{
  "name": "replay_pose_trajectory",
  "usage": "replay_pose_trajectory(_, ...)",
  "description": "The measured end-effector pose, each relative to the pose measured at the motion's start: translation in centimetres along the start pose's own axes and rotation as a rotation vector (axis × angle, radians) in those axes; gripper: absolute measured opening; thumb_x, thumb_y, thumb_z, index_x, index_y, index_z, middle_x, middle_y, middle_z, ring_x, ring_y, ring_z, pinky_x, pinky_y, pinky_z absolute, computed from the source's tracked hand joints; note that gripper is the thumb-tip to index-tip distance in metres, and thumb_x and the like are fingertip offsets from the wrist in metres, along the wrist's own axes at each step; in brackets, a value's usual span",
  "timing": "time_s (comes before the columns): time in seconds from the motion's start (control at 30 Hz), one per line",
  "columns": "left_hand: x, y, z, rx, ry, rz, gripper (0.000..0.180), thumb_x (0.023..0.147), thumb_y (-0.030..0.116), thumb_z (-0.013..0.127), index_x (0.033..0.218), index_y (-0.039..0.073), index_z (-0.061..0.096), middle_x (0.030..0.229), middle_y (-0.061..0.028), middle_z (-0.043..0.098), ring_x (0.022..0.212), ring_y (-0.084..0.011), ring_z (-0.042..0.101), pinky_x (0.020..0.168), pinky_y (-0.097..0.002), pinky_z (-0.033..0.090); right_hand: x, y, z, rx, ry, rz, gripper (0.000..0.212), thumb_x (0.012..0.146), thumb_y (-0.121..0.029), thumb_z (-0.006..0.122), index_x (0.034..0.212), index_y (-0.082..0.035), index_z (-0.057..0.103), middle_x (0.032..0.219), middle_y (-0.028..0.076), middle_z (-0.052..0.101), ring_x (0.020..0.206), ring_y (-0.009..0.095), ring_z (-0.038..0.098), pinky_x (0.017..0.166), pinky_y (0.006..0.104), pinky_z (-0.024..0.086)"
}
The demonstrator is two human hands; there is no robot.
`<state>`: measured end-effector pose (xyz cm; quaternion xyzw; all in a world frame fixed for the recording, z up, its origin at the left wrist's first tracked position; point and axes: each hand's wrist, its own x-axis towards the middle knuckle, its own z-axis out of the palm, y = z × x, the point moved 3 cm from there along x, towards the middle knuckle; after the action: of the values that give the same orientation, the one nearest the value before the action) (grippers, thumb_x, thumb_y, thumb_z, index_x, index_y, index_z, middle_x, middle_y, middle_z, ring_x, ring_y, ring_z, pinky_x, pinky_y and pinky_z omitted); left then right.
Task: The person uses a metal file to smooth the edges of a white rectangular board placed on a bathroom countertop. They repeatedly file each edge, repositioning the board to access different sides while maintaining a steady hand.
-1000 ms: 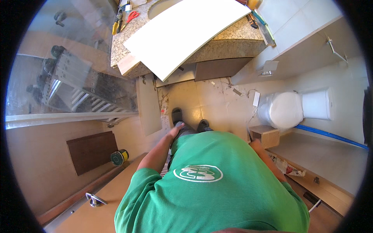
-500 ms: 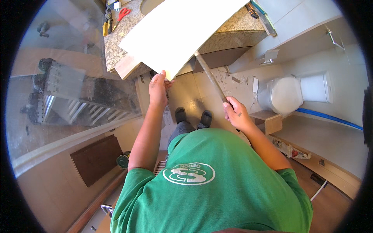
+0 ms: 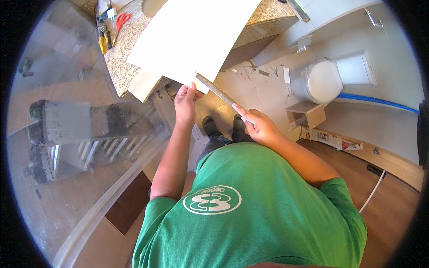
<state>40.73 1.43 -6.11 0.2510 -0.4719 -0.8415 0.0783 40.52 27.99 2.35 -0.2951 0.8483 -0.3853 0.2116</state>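
Observation:
A large white board (image 3: pixel 192 38) lies across a speckled stone counter (image 3: pixel 119 62), its near end sticking out over the edge. My left hand (image 3: pixel 185 103) pinches the board's near corner between thumb and fingers. Gripped in my right hand (image 3: pixel 259 126) is a long, narrow grey bar that looks like a file (image 3: pixel 217 92). The bar's far end rests against or just over the board's near edge, close to my left fingers. Beneath the board, a pale wood piece (image 3: pixel 145 85) juts out from the counter.
Red-handled scissors (image 3: pixel 120 21) and yellow-handled snips (image 3: pixel 103 41) lie on the counter's left. A glass panel (image 3: pixel 89 196) stands at the left. To the right are a plastic-covered toilet (image 3: pixel 322 82), an open wooden box (image 3: pixel 311 115) and a blue pipe (image 3: pixel 380 102). Debris litters the floor.
My right hand has brought the file leftward, from beside the board to its near edge. My left hand stays on the corner. The view has shifted a little.

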Motion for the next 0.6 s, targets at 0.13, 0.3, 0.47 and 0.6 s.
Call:
replay_pose_trajectory(0.13,0.3,-0.3,-0.4,-0.025,-0.037,0.001,0.025,0.108,0.026,0.059,0.092,0.006,0.06,0.088,-0.0072,0.069,0.079,-0.0151,0.064,0.079,-0.031,0.052,1.7,-0.3,0.7,-0.033,0.03,0.055,0.073,0.091,0.002,0.058,0.156,-0.03,0.047,0.087,0.014,0.063,0.07,0.031,0.062,0.068,0.0412,0.054)
replay_pose_trajectory(0.3,0.4,0.0,-0.5,0.013,-0.046,-0.017,0.025,0.108,0.027,0.058,0.094,0.006,0.06,0.09,-0.0081,0.069,0.083,-0.0173,0.065,0.082,-0.0342,0.052,8.4,0.2,-0.9,-0.115,0.241,0.094,0.07,0.095,0.002,0.057,0.156,-0.03,0.047,0.083,0.011,0.062,0.065,0.023,0.057,0.065,0.0342,0.051)
replay_pose_trajectory(0.47,0.2,0.3,-0.3,0.004,-0.048,-0.019,0.027,0.106,0.029,0.062,0.094,0.005,0.061,0.087,-0.0065,0.068,0.08,-0.0156,0.063,0.083,-0.0338,0.051,5.4,-0.5,0.3,-0.139,0.191,0.031,0.067,0.096,-0.001,0.057,0.156,-0.03,0.048,0.078,0.014,0.059,0.066,0.027,0.058,0.064,0.0387,0.05)
replay_pose_trajectory(0.6,0.2,0.2,-0.4,0.012,-0.067,-0.029,0.027,0.108,0.029,0.057,0.098,0.005,0.06,0.093,-0.0096,0.07,0.087,-0.0189,0.066,0.085,-0.0364,0.052,3.8,-0.7,1.6,-0.09,0.16,0.009,0.065,0.096,-0.001,0.057,0.155,-0.028,0.05,0.078,0.014,0.058,0.066,0.026,0.057,0.065,0.0379,0.05)
